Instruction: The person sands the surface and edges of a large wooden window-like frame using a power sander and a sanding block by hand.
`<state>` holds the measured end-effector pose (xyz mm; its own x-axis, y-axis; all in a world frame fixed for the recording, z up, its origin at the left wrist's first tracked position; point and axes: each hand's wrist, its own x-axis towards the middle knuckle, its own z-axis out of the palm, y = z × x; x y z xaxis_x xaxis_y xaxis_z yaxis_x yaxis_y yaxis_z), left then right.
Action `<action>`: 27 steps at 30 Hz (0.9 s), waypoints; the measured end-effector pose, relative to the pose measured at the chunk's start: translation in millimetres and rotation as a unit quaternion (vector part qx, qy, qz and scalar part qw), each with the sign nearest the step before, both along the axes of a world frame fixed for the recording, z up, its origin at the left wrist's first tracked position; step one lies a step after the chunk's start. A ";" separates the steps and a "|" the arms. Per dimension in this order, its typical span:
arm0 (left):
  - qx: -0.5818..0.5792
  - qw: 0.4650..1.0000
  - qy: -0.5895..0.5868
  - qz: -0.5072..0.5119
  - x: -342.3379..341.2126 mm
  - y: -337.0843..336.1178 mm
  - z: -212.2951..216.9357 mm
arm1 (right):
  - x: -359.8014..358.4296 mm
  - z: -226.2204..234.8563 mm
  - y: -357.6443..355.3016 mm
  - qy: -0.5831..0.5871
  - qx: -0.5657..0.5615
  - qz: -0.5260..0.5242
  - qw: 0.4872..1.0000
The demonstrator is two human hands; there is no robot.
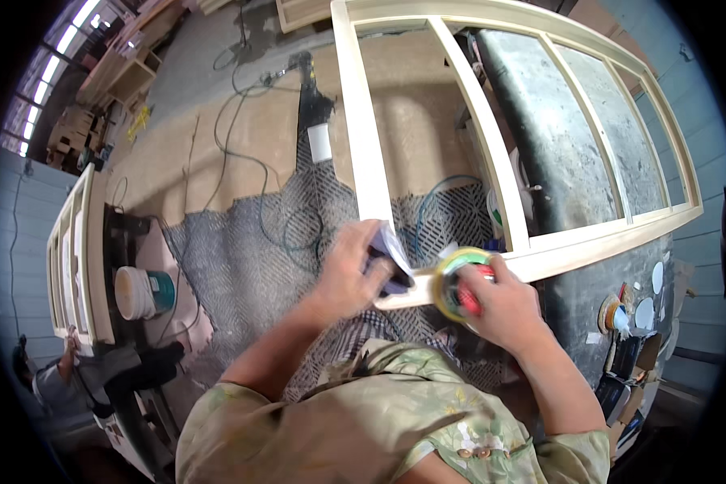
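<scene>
At the near corner of a pale wooden window frame [492,161], we see the left hand [348,274] closed around a folded bluish cloth [389,254] pressed onto the frame's bottom rail, while the right hand [496,302] is clamped on a small round power sander [458,284] with a yellow-green rim and red body, its disc just beside the same corner. We judge the work to be the smoothing and wiping of this corner joint; the next move would call for holding the disc flat to the wood and keeping the cloth and fingers clear of it. The frame lies across a dark, worn tabletop [540,153], with loose sanding discs [647,310] at its right edge. To the left, a white bucket [139,292] stands near a second pale frame [77,258], beside which another person crouches [64,375]. Cables and a hose [286,218] trail over the grey patterned mat [234,266] on the floor, close enough to snag a step.
</scene>
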<state>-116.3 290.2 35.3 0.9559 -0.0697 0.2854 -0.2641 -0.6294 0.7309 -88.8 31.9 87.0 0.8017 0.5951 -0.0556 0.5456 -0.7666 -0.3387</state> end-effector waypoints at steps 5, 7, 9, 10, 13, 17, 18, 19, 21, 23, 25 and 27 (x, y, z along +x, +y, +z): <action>0.192 0.967 0.033 -0.163 9.8 -91.5 -13.3 | -17.4 -1.5 -98.4 0.014 -0.023 -0.170 0.985; 0.229 0.954 0.079 -0.174 3.0 -99.9 -27.2 | -41.0 -19.0 -133.4 -0.039 0.033 -0.209 0.977; 0.286 0.941 0.044 -0.175 8.0 -107.8 -45.3 | -70.6 -33.8 -164.3 -0.064 0.067 -0.294 0.951; 0.268 0.946 0.020 -0.183 24.3 -138.1 -49.2 | -84.7 -44.4 -188.2 -0.064 0.063 -0.340 0.936; 0.279 0.929 0.076 -0.230 91.5 -261.3 -39.2 | -115.1 -75.7 -245.4 -0.059 0.046 -0.444 0.893; 0.258 0.945 -0.052 -0.196 131.6 -372.6 -40.1 | -144.0 -94.7 -311.4 -0.038 0.045 -0.510 0.858; 0.238 0.949 -0.040 -0.205 128.6 -364.5 -40.6 | -154.2 -100.7 -327.4 -0.063 0.031 -0.513 0.856; 0.224 0.949 -0.069 -0.213 124.3 -346.8 -52.2 | -165.2 -105.3 -340.8 -0.081 0.015 -0.514 0.854; 0.273 0.940 -0.014 -0.204 99.3 -310.0 -52.0 | -193.7 -115.8 -369.3 -0.085 0.008 -0.546 0.833; 0.355 0.912 -0.083 -0.190 83.9 -289.9 -49.1 | -218.8 -124.2 -392.8 -0.066 -0.012 -0.611 0.789; 0.325 0.929 0.005 -0.178 108.0 -332.1 -49.6 | -231.3 -141.2 -411.3 -0.077 0.031 -0.635 0.768; 0.323 0.925 -0.008 -0.201 141.0 -401.3 -37.8 | -229.9 -145.1 -417.9 -0.083 0.047 -0.649 0.755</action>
<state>24.7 -111.1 -2.4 0.8114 -0.5798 0.0737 -0.5794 -0.7814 0.2316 -318.7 -386.0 -58.1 0.7040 -0.7026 0.1041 -0.6031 -0.6687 -0.4349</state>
